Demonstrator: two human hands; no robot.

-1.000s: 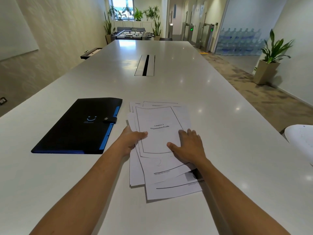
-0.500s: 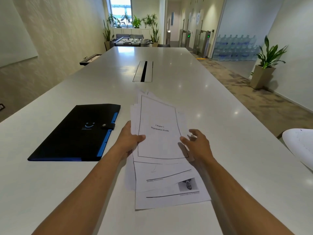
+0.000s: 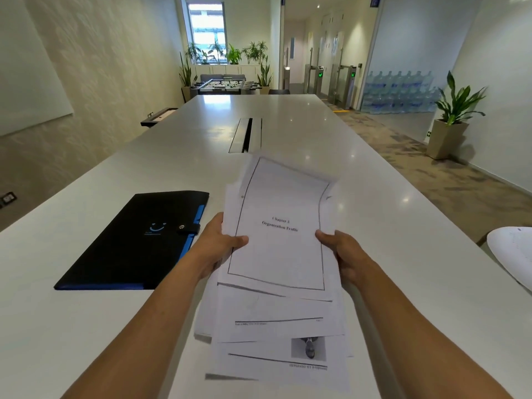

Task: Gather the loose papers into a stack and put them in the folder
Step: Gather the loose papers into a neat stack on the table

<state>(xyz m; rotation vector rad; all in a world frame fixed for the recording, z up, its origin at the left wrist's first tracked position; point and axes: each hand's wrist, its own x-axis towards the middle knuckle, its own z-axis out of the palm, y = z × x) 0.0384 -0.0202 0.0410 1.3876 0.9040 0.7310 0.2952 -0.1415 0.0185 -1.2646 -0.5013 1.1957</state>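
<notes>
A loose bundle of white printed papers [image 3: 277, 254] is lifted off the white table, fanned unevenly, with the top sheet reading "Chapter 2 Organization Profile". My left hand [image 3: 218, 246] grips the bundle's left edge, thumb on top. My right hand [image 3: 341, 250] grips its right edge the same way. The lower sheets hang toward me, out of line. A black folder [image 3: 135, 243] with a blue spine and a snap strap lies closed on the table, just left of my left hand.
The long white table [image 3: 374, 226] stretches ahead, with a cable slot [image 3: 246, 135] in its middle. A white chair edge [image 3: 512, 251] shows at the right. Potted plants, water bottles and a foosball table stand farther off.
The papers lay flat under both palms a second ago. Both hands have since taken their side edges and raised the bundle off the table toward me.
</notes>
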